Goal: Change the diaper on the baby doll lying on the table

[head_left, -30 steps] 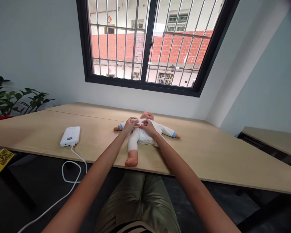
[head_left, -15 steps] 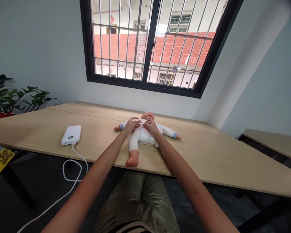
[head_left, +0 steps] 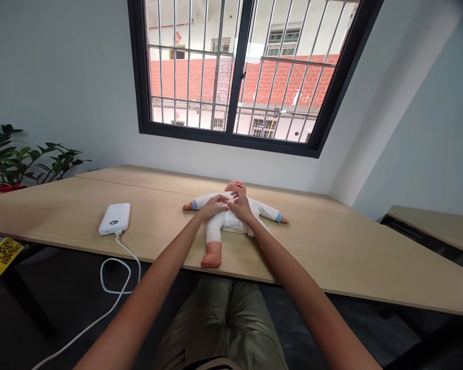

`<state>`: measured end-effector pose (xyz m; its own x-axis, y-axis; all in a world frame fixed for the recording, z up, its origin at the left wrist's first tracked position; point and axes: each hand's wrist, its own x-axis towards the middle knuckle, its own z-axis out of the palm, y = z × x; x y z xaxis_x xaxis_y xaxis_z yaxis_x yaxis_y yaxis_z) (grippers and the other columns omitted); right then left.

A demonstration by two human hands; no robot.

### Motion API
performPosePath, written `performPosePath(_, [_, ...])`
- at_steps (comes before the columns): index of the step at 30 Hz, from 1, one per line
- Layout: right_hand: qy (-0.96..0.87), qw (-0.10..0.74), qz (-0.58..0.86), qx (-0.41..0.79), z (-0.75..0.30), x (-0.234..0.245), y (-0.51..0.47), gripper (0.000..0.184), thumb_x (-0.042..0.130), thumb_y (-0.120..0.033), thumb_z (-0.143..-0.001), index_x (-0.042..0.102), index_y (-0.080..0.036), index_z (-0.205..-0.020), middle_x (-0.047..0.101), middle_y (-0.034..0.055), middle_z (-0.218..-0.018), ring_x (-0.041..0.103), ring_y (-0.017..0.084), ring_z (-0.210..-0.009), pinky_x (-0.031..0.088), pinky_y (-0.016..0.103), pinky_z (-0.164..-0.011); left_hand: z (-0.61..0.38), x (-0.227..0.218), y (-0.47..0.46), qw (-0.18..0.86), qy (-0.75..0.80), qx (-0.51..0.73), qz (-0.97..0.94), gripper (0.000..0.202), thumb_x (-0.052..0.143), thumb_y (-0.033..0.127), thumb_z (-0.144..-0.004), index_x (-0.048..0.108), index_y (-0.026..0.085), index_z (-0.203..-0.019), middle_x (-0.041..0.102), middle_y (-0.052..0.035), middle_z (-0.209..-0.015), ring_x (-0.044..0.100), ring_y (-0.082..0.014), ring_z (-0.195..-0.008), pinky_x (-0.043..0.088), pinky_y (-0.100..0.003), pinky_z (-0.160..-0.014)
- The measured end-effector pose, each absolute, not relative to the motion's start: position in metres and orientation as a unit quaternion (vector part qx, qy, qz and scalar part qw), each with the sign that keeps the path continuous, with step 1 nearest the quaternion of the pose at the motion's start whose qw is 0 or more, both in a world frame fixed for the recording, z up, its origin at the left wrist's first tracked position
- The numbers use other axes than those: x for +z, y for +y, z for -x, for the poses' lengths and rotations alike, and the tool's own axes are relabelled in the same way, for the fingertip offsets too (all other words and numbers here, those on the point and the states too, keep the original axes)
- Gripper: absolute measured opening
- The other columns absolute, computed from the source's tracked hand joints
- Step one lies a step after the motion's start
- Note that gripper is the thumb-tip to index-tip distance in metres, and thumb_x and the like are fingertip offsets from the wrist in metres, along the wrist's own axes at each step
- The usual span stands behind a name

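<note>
A baby doll [head_left: 235, 224] in a white outfit with blue cuffs lies on its back on the table, head away from me and arms spread wide. One bare foot [head_left: 212, 255] points toward the table's front edge; my right forearm hides the other leg. My left hand [head_left: 215, 205] is at the doll's chest, its bent fingers closed on the front of the outfit. Close beside it, my right hand [head_left: 240, 205] pinches the same cloth just below the doll's chin. The fingertips partly cover what they grip.
A white power bank [head_left: 116, 218] lies on the wooden table [head_left: 327, 246] to the left, its white cable [head_left: 119, 292] looping off the front edge. Farther left stand a potted plant [head_left: 31, 159] and a yellow tag [head_left: 2, 261]. A barred window [head_left: 231, 77] is behind the table.
Both hands have shifted slightly toward me along the doll's chest and drawn closer together. The right fingers have bunched up more. The doll lies as before; the view has tilted a little.
</note>
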<state>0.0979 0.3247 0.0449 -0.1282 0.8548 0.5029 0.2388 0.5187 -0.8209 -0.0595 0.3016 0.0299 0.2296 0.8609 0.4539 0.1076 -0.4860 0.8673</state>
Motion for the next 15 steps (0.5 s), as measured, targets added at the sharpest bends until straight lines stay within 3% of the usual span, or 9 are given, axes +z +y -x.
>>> performPosePath(4, [-0.769,0.473,0.395,0.169,-0.098,0.04,0.327,0.056,0.053,-0.008,-0.062,0.051,-0.021,-0.116,0.052,0.0063,-0.105,0.048,0.021,-0.097,0.047,0.031,-0.072,0.06,0.029,0.301,0.345,0.35,0.496,-0.716,0.031,0.069,0.03,-0.068,0.066,0.014,-0.095,0.067,-0.009,-0.105,0.058,-0.0236,-0.105,0.044,-0.037,-0.096])
performPosePath(8, [-0.776,0.46,0.409,0.143,-0.101,0.046,0.324,0.057,0.062,-0.011,-0.066,0.052,-0.021,-0.121,0.052,0.0079,-0.106,0.047,0.024,-0.103,0.049,0.034,-0.076,0.06,0.028,0.304,0.306,0.358,0.48,-0.74,0.02,0.065,0.029,-0.073,0.071,0.015,-0.087,0.069,-0.0075,-0.099,0.061,-0.0233,-0.101,0.045,-0.037,-0.097])
performPosePath(11, [-0.763,0.444,0.445,0.148,-0.116,0.059,0.318,0.054,0.067,-0.007,-0.06,0.058,-0.021,-0.112,0.056,0.0067,-0.102,0.046,0.025,-0.109,0.047,0.035,-0.086,0.06,0.027,0.306,0.267,0.372,0.471,-0.754,0.018,0.063,0.026,-0.075,0.076,0.019,-0.086,0.07,-0.0064,-0.101,0.057,-0.0246,-0.11,0.036,-0.039,-0.107])
performPosePath(15, [-0.694,0.453,0.52,0.207,-0.154,0.075,0.313,0.028,0.072,-0.019,-0.063,0.062,-0.018,-0.089,0.06,0.0067,-0.102,0.054,0.024,-0.103,0.045,0.038,-0.091,0.06,0.028,0.306,0.257,0.385,0.457,-0.759,0.024,0.059,0.025,-0.079,0.078,0.023,-0.094,0.067,-0.006,-0.108,0.055,-0.0237,-0.113,0.032,-0.039,-0.111])
